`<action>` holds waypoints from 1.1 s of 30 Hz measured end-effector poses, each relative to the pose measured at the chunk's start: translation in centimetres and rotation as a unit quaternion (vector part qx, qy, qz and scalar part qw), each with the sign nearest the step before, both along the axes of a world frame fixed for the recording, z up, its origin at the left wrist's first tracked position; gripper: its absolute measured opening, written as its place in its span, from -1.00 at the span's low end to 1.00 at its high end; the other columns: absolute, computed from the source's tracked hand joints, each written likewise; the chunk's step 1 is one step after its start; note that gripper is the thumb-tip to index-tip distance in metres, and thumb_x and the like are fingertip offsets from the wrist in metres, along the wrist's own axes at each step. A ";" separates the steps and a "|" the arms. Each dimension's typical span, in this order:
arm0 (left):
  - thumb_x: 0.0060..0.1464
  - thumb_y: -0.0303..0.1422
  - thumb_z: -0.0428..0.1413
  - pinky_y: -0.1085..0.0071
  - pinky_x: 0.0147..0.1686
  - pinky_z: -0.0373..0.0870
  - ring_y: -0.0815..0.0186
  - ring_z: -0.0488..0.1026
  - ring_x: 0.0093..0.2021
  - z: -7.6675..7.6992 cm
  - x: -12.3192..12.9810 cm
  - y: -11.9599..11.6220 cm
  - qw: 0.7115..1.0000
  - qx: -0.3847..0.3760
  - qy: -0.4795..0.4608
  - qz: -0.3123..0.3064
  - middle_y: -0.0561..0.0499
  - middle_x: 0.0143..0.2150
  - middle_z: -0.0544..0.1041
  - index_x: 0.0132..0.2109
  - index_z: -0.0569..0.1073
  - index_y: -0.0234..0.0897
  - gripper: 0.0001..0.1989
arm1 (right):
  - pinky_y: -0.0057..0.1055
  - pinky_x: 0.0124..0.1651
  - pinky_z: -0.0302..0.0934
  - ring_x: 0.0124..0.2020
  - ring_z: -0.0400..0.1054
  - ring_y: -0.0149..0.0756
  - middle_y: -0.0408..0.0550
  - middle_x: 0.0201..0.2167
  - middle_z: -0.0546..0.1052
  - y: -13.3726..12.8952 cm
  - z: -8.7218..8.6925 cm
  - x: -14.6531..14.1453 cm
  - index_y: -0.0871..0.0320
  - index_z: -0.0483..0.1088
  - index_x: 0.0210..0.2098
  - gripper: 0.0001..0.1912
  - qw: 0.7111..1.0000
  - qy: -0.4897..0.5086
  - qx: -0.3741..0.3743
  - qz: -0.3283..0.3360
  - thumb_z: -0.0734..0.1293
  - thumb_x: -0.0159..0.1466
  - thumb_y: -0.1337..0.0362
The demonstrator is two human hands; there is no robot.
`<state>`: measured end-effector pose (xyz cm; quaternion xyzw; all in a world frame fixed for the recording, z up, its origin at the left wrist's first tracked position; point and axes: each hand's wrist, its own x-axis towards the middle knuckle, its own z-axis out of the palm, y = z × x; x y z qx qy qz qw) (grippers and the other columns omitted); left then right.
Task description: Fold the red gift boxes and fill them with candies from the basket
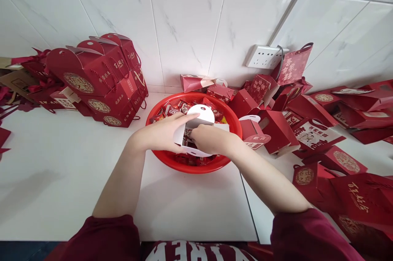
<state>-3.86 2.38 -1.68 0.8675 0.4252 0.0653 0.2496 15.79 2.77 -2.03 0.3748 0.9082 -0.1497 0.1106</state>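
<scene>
A small gift box (203, 112), its white inner flaps spread open, sits over a round red plastic basket (196, 168). My left hand (168, 130) grips the box's left side, thumb and fingers spread along its wall. Inside the box is my right hand (209, 139), its fingers curled downward among wrapped pieces. The fingertips are hidden, so what they hold cannot be made out. Red-wrapped candies (170, 110) fill the basket around and beneath the box.
Red gift boxes (101, 85) with cord handles stand stacked at left on the white table (76, 179). More boxes (278, 132) lie jumbled at right, some tilted. A power strip (265, 57) is on the tiled wall behind. A seam (250, 203) crosses the tabletop.
</scene>
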 end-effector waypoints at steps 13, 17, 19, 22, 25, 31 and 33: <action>0.10 0.05 0.26 0.04 0.26 0.31 0.00 0.32 0.24 3.0 -5.2 -0.9 0.963 0.186 -0.025 0.193 -0.07 0.23 0.32 0.45 0.17 -0.01 -0.14 | -0.35 -0.07 0.32 -0.16 0.48 -0.25 -0.06 -0.18 0.63 -0.4 1.0 8.3 0.11 0.57 -0.11 -0.64 0.913 0.390 -0.094 -0.070 0.24 0.43 0.02; 0.10 0.05 0.27 -0.03 0.26 0.31 -0.03 0.27 0.27 3.1 -6.1 -0.9 0.956 0.192 -0.014 0.221 -0.07 0.22 0.33 0.44 0.16 0.04 -0.15 | -0.38 -0.38 0.12 -0.49 0.27 -0.36 -0.13 -0.50 0.47 0.6 -2.7 7.3 0.14 0.48 -0.46 -0.56 0.973 0.152 -0.164 -0.063 0.18 0.44 0.10; 0.09 0.04 0.27 -0.01 0.25 0.32 -0.02 0.28 0.27 3.0 -6.1 -0.8 0.957 0.194 -0.019 0.214 -0.06 0.21 0.34 0.43 0.18 0.04 -0.16 | -0.37 -0.44 0.02 -0.55 0.18 -0.38 -0.14 -0.57 0.39 0.9 -3.6 6.4 0.14 0.38 -0.56 -0.53 0.980 0.100 -0.162 -0.060 0.18 0.44 0.13; 0.08 -0.03 0.29 0.05 0.25 0.34 0.01 0.30 0.25 3.0 -5.6 -0.8 0.961 0.199 -0.029 0.190 -0.06 0.23 0.32 0.42 0.22 0.00 -0.18 | -0.39 -0.36 0.09 -0.43 0.32 -0.33 -0.07 -0.43 0.52 1.4 -3.9 5.6 0.14 0.45 -0.44 -0.64 0.984 0.103 -0.121 -0.087 0.18 0.42 0.22; 0.07 -0.10 0.30 0.08 0.26 0.34 0.02 0.31 0.24 3.1 -4.9 -1.0 0.964 0.197 -0.037 0.172 -0.04 0.26 0.29 0.41 0.22 0.04 -0.20 | -0.40 -0.23 0.17 -0.22 0.45 -0.24 0.02 -0.20 0.60 1.6 -4.1 5.3 0.15 0.51 -0.21 -0.72 0.985 0.098 -0.083 -0.115 0.17 0.42 0.28; 0.02 -0.15 0.34 0.10 0.22 0.39 0.01 0.33 0.22 2.8 -4.3 -0.8 0.970 0.176 -0.051 0.158 -0.01 0.29 0.25 0.41 0.21 0.11 -0.16 | -0.33 -0.29 0.19 -0.17 0.50 -0.01 0.19 -0.14 0.60 0.9 -5.8 3.4 0.26 0.40 0.05 -0.63 0.988 0.042 -0.052 -0.140 0.33 0.33 0.17; 0.01 -0.14 0.34 0.11 0.19 0.41 0.02 0.34 0.21 2.7 -4.4 -0.5 0.971 0.173 -0.047 0.156 -0.01 0.28 0.25 0.41 0.22 0.12 -0.15 | -0.31 -0.27 0.19 -0.12 0.50 0.06 0.27 -0.10 0.58 0.6 -6.2 2.8 0.31 0.34 0.11 -0.54 0.988 0.035 -0.040 -0.143 0.38 0.27 0.25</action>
